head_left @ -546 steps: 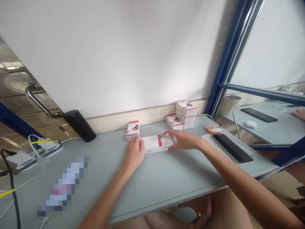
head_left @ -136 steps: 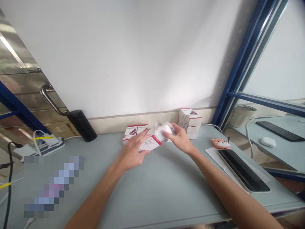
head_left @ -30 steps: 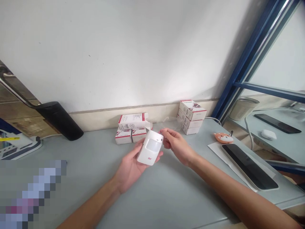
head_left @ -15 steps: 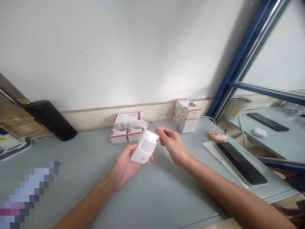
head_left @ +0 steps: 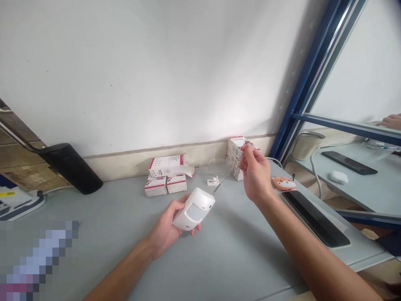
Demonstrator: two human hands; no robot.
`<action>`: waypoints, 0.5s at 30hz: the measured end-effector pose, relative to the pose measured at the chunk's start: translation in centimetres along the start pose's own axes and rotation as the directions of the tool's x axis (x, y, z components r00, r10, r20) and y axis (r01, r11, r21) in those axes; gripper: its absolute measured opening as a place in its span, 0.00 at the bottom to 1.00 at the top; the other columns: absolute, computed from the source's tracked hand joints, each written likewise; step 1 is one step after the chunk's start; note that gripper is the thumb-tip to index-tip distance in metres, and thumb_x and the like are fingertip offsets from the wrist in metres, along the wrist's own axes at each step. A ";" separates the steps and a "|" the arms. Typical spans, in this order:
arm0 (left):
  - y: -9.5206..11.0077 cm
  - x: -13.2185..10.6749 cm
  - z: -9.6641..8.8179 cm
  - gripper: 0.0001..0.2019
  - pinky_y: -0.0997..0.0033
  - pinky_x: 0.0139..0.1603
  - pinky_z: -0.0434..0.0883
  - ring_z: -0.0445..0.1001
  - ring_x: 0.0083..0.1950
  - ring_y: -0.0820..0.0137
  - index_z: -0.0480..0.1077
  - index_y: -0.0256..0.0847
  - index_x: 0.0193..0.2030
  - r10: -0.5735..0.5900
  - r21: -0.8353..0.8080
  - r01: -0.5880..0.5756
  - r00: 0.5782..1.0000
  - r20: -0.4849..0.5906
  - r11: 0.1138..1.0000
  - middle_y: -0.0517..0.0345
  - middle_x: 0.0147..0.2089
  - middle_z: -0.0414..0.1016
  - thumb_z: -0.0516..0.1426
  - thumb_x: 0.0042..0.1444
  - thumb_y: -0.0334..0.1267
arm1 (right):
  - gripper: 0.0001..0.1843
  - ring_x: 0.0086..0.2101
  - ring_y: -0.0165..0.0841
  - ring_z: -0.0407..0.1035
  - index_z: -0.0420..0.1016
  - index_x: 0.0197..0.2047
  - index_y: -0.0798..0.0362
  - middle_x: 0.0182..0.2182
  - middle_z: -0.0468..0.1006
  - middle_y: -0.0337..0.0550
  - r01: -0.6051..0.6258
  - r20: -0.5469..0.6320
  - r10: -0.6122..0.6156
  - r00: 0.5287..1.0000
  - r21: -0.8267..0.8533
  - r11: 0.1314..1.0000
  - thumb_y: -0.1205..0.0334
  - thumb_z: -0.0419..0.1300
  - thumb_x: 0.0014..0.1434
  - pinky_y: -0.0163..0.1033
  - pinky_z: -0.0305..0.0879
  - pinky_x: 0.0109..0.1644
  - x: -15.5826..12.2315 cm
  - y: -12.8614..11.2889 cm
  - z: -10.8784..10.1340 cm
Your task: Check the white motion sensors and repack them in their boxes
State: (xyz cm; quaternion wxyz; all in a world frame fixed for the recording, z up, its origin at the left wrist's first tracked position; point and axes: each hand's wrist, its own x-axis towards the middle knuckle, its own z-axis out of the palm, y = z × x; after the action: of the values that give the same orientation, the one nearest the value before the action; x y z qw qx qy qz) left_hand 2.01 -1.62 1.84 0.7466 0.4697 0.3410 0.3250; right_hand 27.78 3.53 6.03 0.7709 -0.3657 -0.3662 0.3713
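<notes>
1. step in hand: judged to be the drawing out of a thin metal rod (head_left: 223, 180) from the top of a white device (head_left: 194, 212); the rod stands extended at a slant.
2. location: the device is held above the bench (head_left: 219, 263), tilted, with its window side up, in front of the cartons and apart from them.
3. left hand (head_left: 167, 225): closed round the device, thumb along the near-left edge, fingers beneath with tips showing at the lower right. the forearm comes in from lower left.
4. right hand (head_left: 258, 173): fingers narrowed to a pinch at the rod's far end, wrist bent upward, forearm from lower right. the exact point of hold is unclear against the carton stack (head_left: 232, 151) behind.
5. next move, as judged: any further pull calls for a steady left grip and force kept in line with the rod, lest it bend.
6. surroundings: a small white bracket (head_left: 213, 181) lies beyond the device; an opened carton (head_left: 167, 166) rests on two others at left.
</notes>
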 end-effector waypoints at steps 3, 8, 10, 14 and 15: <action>-0.4 0.1 0.1 0.22 0.62 0.38 0.68 0.74 0.36 0.62 0.71 0.37 0.60 0.012 0.019 -0.012 1.000 -0.014 1.000 0.42 0.51 0.81 0.47 0.68 0.45 | 0.26 0.22 0.26 0.44 0.74 0.35 0.50 0.21 0.52 0.27 0.050 -0.029 -0.050 0.998 -0.007 0.999 0.35 0.72 0.56 0.37 0.44 0.25 0.7 -0.8 -0.6; -0.9 0.4 0.9 0.19 0.64 0.34 0.65 0.74 0.32 0.63 0.73 0.36 0.52 0.043 0.008 -0.042 0.997 -0.061 0.999 0.42 0.47 0.81 0.48 0.64 0.43 | 0.27 0.22 0.25 0.45 0.73 0.35 0.50 0.22 0.51 0.27 0.083 -0.032 -0.083 0.996 -0.004 0.997 0.33 0.71 0.57 0.36 0.47 0.25 1.3 -1.5 -0.9; -0.9 0.4 1.0 0.19 0.64 0.33 0.65 0.74 0.31 0.63 0.73 0.35 0.52 0.046 0.007 -0.046 0.996 -0.076 0.999 0.42 0.45 0.82 0.48 0.65 0.43 | 0.27 0.22 0.25 0.45 0.74 0.35 0.51 0.22 0.50 0.27 0.077 -0.018 -0.076 0.997 0.030 0.997 0.35 0.72 0.57 0.36 0.47 0.24 1.3 -1.8 -1.0; -0.8 0.4 0.4 0.20 0.64 0.32 0.65 0.74 0.31 0.63 0.71 0.35 0.54 0.056 0.020 -0.055 0.996 -0.067 0.998 0.41 0.45 0.82 0.48 0.67 0.46 | 0.25 0.22 0.24 0.43 0.74 0.35 0.51 0.22 0.49 0.26 0.078 -0.053 -0.071 0.996 0.122 0.989 0.39 0.75 0.55 0.34 0.47 0.24 2.2 -2.6 -1.9; -0.7 0.4 0.2 0.21 0.64 0.32 0.65 0.75 0.31 0.63 0.71 0.35 0.55 0.055 0.033 -0.053 0.997 -0.054 0.998 0.41 0.45 0.82 0.48 0.67 0.47 | 0.25 0.23 0.24 0.43 0.74 0.35 0.52 0.23 0.49 0.26 0.076 -0.078 -0.066 0.995 0.145 0.986 0.40 0.76 0.55 0.33 0.47 0.23 2.6 -2.8 -2.3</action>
State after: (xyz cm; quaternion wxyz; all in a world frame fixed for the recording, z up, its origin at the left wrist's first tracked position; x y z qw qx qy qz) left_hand 2.49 -1.64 1.13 0.7205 0.4813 0.3536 0.3524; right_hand 31.73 3.73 8.04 0.8215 -0.3077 -0.3219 0.3561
